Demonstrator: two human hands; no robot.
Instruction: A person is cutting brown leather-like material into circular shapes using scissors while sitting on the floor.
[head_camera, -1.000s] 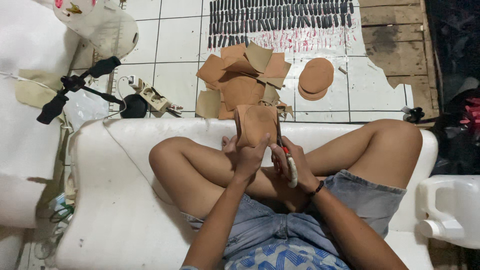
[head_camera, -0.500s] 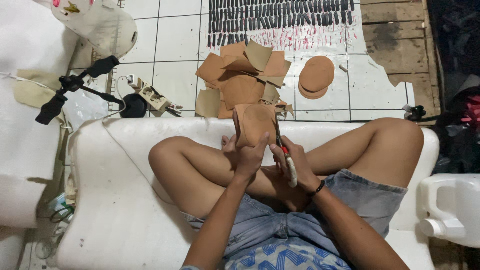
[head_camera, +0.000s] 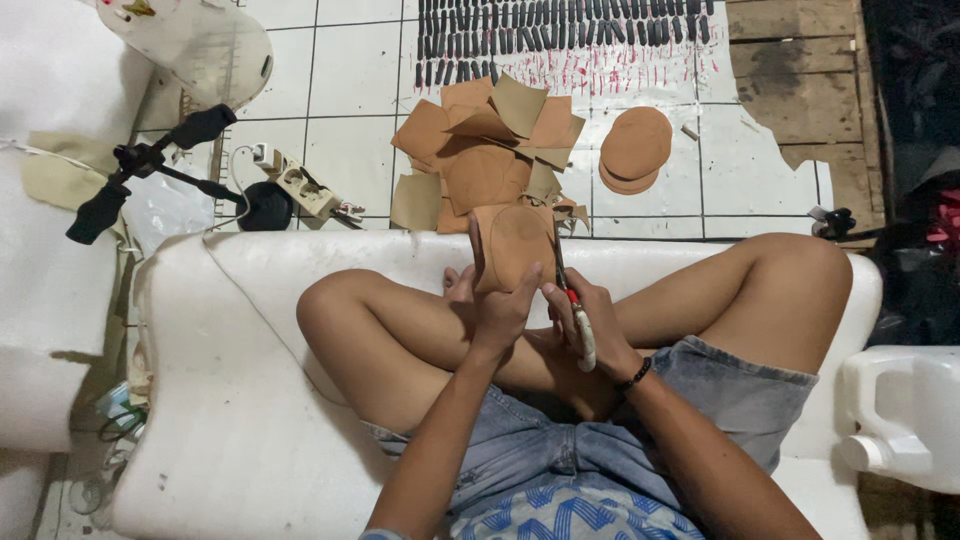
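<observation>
The left hand (head_camera: 497, 312) holds a tan, roughly rectangular piece of leather-like sheet (head_camera: 515, 245) upright over the crossed legs, its fingers (head_camera: 525, 285) clamped on the lower edge, thumb side behind. The right hand (head_camera: 592, 325) sits just beside it on the right, its fingers closed around a cutting tool with a pale handle and red collar (head_camera: 578, 330); the thin blade runs up along the sheet's right edge, touching or nearly so. The sheet's long axis points away from the body, parallel to the blade. Beyond, on the white tiled floor (head_camera: 350, 70), lie a heap of tan offcuts (head_camera: 480, 150) and a stack of round tan discs (head_camera: 633, 148).
</observation>
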